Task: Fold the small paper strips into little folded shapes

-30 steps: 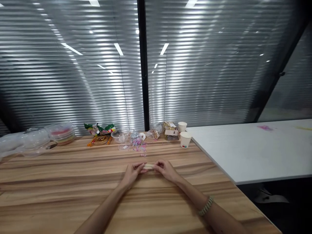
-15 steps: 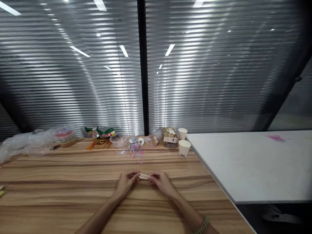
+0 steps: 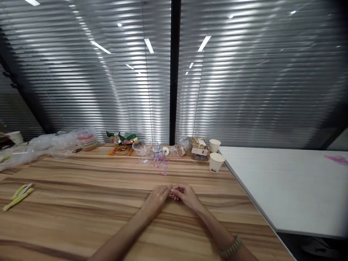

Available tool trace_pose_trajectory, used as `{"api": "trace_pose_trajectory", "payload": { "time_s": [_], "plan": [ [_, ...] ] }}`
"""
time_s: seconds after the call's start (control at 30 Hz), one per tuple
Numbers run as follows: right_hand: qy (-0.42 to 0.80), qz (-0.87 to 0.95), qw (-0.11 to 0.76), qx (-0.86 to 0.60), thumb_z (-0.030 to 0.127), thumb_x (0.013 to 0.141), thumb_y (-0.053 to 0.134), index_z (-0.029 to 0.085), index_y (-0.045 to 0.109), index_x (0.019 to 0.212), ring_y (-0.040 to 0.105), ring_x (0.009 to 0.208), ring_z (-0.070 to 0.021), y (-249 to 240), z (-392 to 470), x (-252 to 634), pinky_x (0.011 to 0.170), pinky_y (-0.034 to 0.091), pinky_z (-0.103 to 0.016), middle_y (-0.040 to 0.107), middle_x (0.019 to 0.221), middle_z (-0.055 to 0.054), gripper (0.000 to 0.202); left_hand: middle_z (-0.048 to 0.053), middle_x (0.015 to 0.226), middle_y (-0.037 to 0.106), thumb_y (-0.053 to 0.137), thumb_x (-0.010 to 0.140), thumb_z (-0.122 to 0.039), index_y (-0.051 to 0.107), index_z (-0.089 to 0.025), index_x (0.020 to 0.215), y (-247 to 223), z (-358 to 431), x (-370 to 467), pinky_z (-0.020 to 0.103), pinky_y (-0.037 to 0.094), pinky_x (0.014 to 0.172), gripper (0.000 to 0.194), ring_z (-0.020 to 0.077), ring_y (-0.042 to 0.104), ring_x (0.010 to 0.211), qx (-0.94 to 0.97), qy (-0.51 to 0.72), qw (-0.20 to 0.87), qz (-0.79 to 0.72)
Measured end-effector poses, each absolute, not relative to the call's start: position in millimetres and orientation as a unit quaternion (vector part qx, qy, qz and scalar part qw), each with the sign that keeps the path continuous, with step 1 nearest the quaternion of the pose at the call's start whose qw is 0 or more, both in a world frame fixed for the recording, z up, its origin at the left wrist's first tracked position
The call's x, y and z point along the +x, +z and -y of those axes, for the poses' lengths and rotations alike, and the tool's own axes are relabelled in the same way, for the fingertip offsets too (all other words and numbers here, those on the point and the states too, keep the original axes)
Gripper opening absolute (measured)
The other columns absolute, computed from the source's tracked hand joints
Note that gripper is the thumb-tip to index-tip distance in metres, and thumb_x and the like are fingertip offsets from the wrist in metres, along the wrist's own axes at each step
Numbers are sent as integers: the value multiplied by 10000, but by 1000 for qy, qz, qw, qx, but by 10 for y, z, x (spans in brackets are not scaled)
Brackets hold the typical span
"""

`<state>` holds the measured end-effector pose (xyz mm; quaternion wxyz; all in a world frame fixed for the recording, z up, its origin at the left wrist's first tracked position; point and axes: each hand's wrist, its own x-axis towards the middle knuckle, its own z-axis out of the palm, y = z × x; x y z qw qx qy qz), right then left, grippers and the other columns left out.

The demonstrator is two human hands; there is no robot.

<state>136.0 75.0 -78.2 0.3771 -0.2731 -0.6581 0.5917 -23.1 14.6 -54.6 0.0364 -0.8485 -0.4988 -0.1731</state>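
— What are the hands doing in the head view?

— The left hand (image 3: 157, 198) and right hand (image 3: 185, 194) rest on the wooden tabletop (image 3: 81, 203), fingertips meeting. Something small and pale may be pinched between them; it's too hidden to name, and I cannot tell either hand's grip.

— And around them?

— Pink clips (image 3: 160, 165) lie just beyond; two paper cups (image 3: 216, 162) stand further right.

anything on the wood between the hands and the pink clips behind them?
Nothing visible. Bare wooden table lies between the left hand, the right hand and the pink clips; the paper cups stand off to the right.
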Motion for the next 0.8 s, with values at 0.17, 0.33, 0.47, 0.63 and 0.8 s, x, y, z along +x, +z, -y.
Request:
{"api": "trace_pose_trajectory", "payload": {
  "time_s": [0.17, 0.33, 0.47, 0.63, 0.8],
  "plan": [
    [520, 675, 397, -341, 517, 767, 504, 136, 605, 735, 529, 545, -145, -845, -875, 1358, 535, 420, -251, 601, 624, -41, 395, 72, 917, 592, 370, 832, -81, 520, -168, 929, -537, -171, -287, 324, 394, 807, 199, 199, 534, 886, -804, -159, -4, 572],
    [245, 800, 343, -426, 391, 822, 482, 168, 624, 872, 567, 757, -189, -758, -1005, 1151, 663, 403, -261, 630, 844, -74, 269, 83, 891, 612, 299, 850, -105, 504, -164, 905, -578, -313, -483, 279, 395, 711, 221, 189, 567, 820, -724, -236, -89, 642],
    [135, 820, 275, -484, 371, 826, 503, 210, 522, 1081, 575, 831, -193, -639, -1077, 905, 644, 374, -236, 610, 988, -71, 302, 76, 786, 611, 260, 887, -263, 515, -164, 838, -580, -392, -580, 277, 396, 676, 278, 184, 562, 739, -653, -383, -152, 636],
    [105, 834, 242, -485, 321, 892, 402, 207, 544, 937, 583, 765, -170, -653, -1167, 793, 610, 344, -217, 628, 863, -45, 188, 36, 689, 581, 289, 865, -405, 542, -160, 793, -593, -411, -630, 260, 380, 610, 359, 166, 518, 644, -612, -449, -219, 613],
    [136, 822, 288, -472, 234, 855, 446, 198, 565, 847, 561, 789, -165, -767, -1232, 821, 665, 368, -225, 603, 855, -42, 125, 16, 634, 538, 302, 859, -412, 540, -153, 757, -659, -439, -659, 249, 361, 597, 366, 152, 489, 608, -628, -443, -237, 595]
  ]
}}
